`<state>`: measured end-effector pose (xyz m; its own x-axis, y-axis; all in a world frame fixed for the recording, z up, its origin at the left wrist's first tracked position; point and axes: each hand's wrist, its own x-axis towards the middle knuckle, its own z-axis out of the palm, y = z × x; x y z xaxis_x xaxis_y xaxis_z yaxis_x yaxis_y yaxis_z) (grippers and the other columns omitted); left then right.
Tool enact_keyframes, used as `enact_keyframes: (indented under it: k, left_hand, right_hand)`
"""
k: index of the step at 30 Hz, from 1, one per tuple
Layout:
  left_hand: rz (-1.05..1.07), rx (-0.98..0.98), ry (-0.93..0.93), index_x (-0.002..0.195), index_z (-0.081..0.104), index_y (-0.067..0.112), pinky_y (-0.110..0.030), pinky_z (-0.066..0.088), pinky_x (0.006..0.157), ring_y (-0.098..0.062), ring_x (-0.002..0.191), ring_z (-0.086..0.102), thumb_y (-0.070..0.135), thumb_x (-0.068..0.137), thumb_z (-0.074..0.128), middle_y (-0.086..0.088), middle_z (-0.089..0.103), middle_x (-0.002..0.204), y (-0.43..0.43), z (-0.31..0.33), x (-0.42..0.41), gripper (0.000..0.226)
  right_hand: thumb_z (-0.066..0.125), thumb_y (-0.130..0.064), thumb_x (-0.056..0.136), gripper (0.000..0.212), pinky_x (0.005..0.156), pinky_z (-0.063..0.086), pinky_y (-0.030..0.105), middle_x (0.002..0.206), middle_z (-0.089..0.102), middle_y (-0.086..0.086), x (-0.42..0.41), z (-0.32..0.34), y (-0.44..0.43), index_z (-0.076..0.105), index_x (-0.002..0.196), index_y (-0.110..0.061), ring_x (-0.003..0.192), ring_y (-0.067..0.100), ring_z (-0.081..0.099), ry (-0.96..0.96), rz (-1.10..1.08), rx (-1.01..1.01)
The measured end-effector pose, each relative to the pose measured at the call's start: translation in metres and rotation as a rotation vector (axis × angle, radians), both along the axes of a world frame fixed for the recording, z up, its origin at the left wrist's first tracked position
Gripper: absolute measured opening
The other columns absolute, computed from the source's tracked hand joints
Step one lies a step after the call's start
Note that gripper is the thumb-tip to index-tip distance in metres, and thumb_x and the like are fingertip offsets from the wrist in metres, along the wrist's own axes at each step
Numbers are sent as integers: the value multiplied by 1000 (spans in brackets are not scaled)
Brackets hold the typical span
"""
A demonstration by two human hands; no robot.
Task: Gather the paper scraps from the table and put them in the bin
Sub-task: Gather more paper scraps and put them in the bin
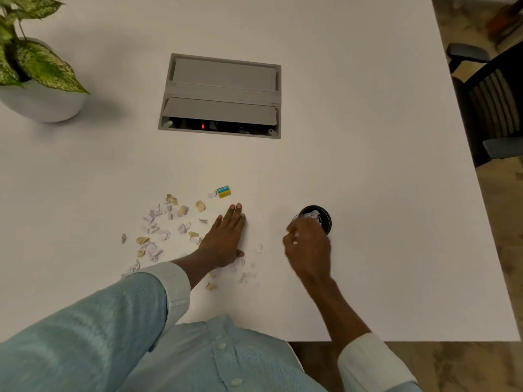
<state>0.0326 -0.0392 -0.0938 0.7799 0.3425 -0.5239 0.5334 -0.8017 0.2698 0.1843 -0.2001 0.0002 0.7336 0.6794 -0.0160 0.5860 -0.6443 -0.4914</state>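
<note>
Several white and tan paper scraps (158, 227) lie scattered on the white table (353, 137), left of my left hand. More white scraps (249, 271) lie between my two hands. My left hand (226, 239) rests flat on the table with straight fingers. A small black round bin (318, 217) stands to the right with white scraps inside. My right hand (307, 244) hovers at the bin's near rim with curled fingers. Whether it holds scraps is hidden.
A small yellow and blue box (224, 191) lies beyond the scraps. A grey cable hatch (222, 94) is set into the table further back. A potted plant (36, 75) stands at far left. A dark chair (492, 103) sits past the right table edge.
</note>
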Motion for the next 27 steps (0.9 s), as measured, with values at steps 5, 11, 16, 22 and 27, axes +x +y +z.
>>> enact_keyframes:
  k: [5, 11, 16, 22, 27]
  left_hand:
    - [25, -25, -22, 160, 13, -1, -45, 12, 132, -34, 160, -13, 34, 100, 63, -20, -15, 172, -6, 5, 5, 85]
    - [-2, 37, -129, 148, 42, 0, -44, 34, 123, -37, 157, 19, 25, 101, 58, -21, 30, 164, -17, 13, -9, 56]
    - [-62, 75, -210, 146, 47, 7, -46, 39, 119, -34, 155, 26, 52, 96, 61, -14, 38, 162, -35, 14, -49, 68]
    - [-104, 41, -132, 163, 16, 19, -47, 43, 113, -32, 150, 25, 90, 75, 54, -5, 5, 175, -50, 8, -91, 119]
    - [17, -12, -81, 165, -6, 24, -53, 38, 119, -36, 158, 10, 61, 82, 77, -7, -24, 172, -59, -5, -96, 123]
  right_hand:
    - [63, -6, 84, 10, 70, 53, 40, 89, 66, 1, 41, 9, -8, 65, 85, -16, 86, 26, 63, -69, -116, 5]
    - [57, -10, 91, 19, 71, 50, 37, 96, 73, 5, 56, -1, -17, 71, 100, -18, 90, 29, 67, -98, -63, -170]
    - [65, -3, 85, 13, 65, 51, 34, 94, 70, 4, 37, 5, -22, 71, 92, -13, 94, 28, 65, -219, -7, 54]
    - [70, -18, 87, 17, 72, 58, 37, 105, 63, 0, -39, -26, -40, 69, 105, -18, 93, 22, 66, 81, 241, -40]
    - [70, -53, 87, 64, 84, 57, 38, 132, 49, 3, -78, -61, -49, 48, 138, -20, 117, 21, 56, 255, 311, -304]
